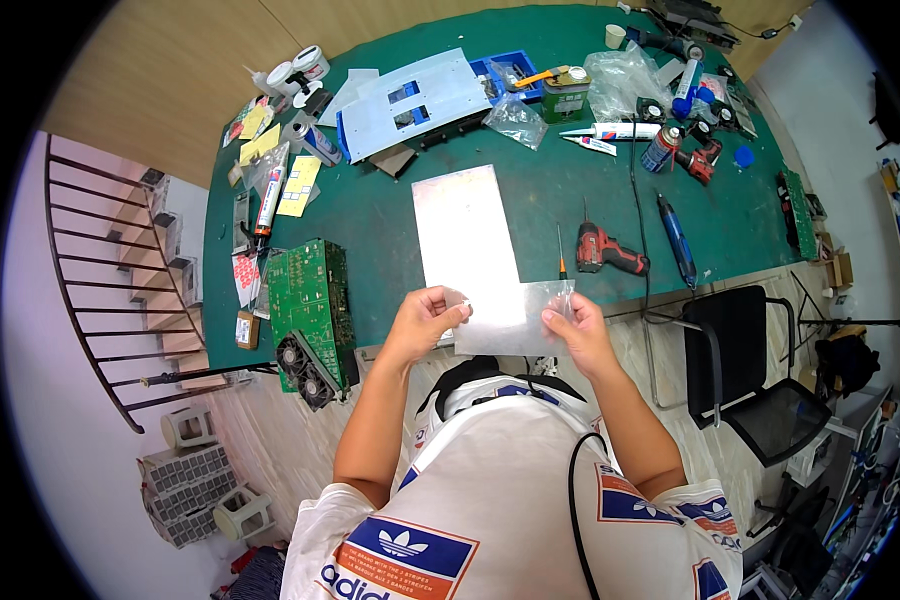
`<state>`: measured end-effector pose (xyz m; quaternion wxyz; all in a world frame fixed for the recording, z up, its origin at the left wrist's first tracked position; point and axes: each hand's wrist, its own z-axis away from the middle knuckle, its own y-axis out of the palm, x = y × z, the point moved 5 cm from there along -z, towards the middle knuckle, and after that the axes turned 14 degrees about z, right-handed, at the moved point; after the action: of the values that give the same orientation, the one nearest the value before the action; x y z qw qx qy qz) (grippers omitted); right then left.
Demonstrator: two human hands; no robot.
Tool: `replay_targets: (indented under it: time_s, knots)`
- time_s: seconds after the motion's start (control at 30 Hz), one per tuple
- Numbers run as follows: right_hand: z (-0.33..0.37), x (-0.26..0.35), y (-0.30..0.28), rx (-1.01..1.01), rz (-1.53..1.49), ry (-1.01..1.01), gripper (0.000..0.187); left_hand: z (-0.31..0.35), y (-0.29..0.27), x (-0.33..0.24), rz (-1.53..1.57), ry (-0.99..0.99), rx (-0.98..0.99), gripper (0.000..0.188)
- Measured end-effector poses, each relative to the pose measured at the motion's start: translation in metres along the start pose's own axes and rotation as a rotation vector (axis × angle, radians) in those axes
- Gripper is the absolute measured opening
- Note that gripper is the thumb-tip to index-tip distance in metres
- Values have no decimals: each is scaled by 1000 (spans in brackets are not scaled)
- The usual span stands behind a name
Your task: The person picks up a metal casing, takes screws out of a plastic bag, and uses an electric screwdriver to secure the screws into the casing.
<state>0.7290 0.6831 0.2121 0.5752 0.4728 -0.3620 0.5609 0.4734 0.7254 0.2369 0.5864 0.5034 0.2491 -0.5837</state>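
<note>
Step in hand, seemingly: steadying thin shiny grey sheet (493,328) over front edge of green tabletop (378,215) — left hand (422,322) and right hand (586,334) pinching opposite ends. Next move likely calls for even, gentle grip. Sheet's long axis runs left-right; silver rectangular panel (462,225) beyond points toward far edge — whether joined, cannot tell.

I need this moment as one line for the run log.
left hand: pinching thin sheet, left side | right hand: pinching its right side | metal plate: on green table | red drill: right of plate
</note>
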Motion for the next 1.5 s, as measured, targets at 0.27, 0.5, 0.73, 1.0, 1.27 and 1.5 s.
replay_targets:
  time_s: [0.27, 0.5, 0.73, 1.0, 1.27, 1.5]
  knots:
    - [0, -4, 11, 37, -169, 70, 14, -10, -16, 10, -129, 183, -211, 40]
    - [-7, -8, 24, -19, -122, 69, 16, 17, 54, 3, -452, 411, -48, 52]
    - [-2, 11, 37, 113, -162, 21, 24, 19, 87, 1, -488, 428, 26, 53]
    - [6, 17, 33, 221, -97, 31, 34, 17, 78, 9, -583, 470, 13, 44]
    - [7, -2, 23, 124, -70, 63, 27, 18, 86, 15, -469, 362, 43, 30]
    - [14, -6, 6, 109, 69, 22, 23, 25, 99, 23, -457, 336, 53, 24]
